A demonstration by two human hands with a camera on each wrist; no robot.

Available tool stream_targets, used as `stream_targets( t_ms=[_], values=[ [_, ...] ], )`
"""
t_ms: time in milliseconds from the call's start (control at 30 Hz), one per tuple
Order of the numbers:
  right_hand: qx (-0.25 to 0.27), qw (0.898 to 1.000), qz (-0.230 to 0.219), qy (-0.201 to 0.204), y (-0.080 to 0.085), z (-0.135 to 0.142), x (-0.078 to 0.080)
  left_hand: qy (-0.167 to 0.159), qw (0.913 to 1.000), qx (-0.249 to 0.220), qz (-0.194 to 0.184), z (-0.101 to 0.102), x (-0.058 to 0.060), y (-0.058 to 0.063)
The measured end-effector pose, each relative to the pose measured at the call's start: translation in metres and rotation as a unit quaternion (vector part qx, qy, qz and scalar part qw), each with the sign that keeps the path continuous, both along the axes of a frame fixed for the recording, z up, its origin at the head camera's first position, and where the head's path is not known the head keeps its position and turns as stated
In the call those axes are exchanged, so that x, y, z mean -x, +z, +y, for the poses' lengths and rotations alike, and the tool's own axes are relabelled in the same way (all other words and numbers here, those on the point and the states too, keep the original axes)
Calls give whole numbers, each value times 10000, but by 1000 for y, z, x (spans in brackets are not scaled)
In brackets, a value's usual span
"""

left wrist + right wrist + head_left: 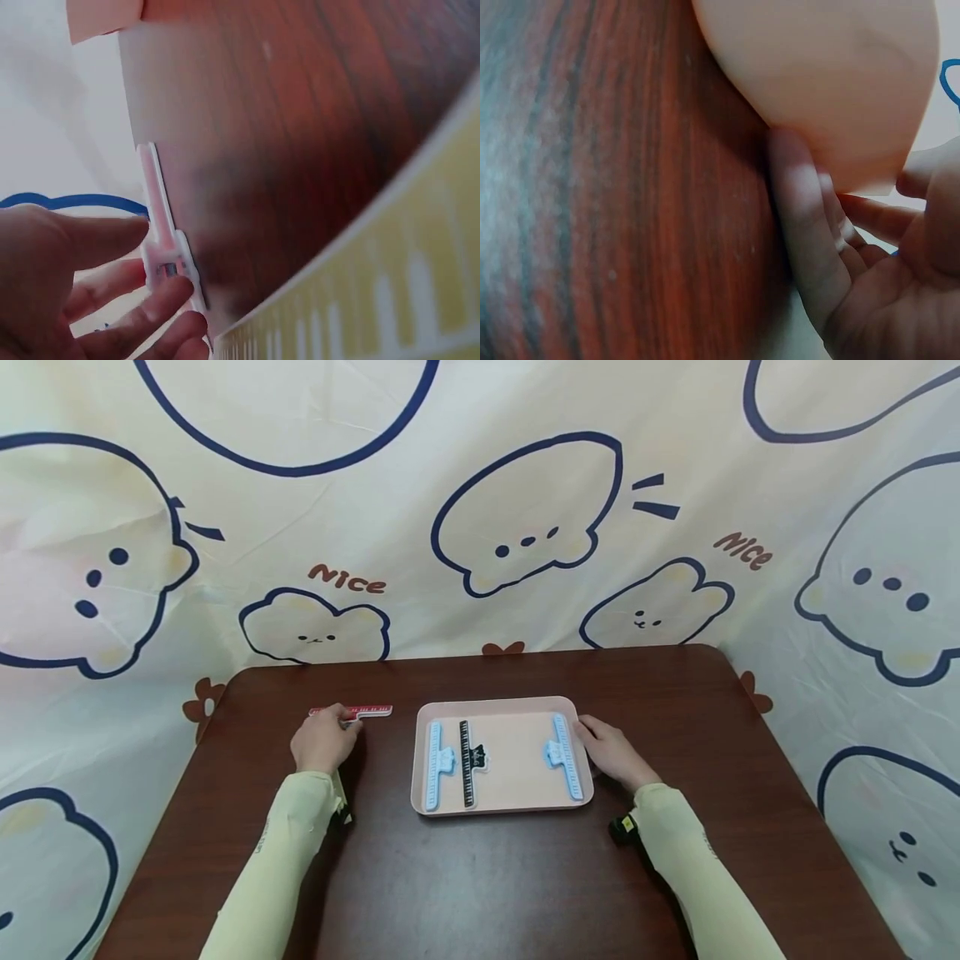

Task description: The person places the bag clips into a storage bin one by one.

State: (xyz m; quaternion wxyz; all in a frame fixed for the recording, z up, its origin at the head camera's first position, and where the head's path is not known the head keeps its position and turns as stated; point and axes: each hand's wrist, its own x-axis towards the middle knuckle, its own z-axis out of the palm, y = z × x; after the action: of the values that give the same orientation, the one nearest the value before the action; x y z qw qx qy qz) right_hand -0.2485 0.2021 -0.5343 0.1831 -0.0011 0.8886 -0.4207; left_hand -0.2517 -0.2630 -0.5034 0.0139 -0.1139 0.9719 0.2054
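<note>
My left hand (324, 740) is at a red ruler clip (372, 711) left of the tray. In the left wrist view, thumb and fingers pinch the middle part of this red clip (166, 259). My right hand (613, 750) holds the right edge of a pale pink tray (510, 806). In the right wrist view its fingers lie against the tray's outer wall (825, 82). Inside the tray are a light blue ruler clip (434, 766) and a black one (467, 764) on the left, and another light blue clip (567, 757) on the right.
A yellow strip with white ruler marks (420, 277) lies close to the left wrist camera, beside the left wrist. The dark brown wooden table (480, 893) ends at a printed curtain (420, 527) behind and at both sides. Black camera straps circle both wrists.
</note>
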Motion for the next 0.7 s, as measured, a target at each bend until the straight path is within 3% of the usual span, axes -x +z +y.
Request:
stream_targets(
  t_ms=[200,400,700],
  values=[
    [-43,10000,-28,-7,0,1,-1,228,9976,-477,447,-2,1,-4],
    [0,10000,-8,-22,-1,1,0,427,9947,-855,387,-3,6,-7],
    [18,10000,-24,-15,-2,1,1,697,9936,-845,285,-5,11,-8]
  ],
)
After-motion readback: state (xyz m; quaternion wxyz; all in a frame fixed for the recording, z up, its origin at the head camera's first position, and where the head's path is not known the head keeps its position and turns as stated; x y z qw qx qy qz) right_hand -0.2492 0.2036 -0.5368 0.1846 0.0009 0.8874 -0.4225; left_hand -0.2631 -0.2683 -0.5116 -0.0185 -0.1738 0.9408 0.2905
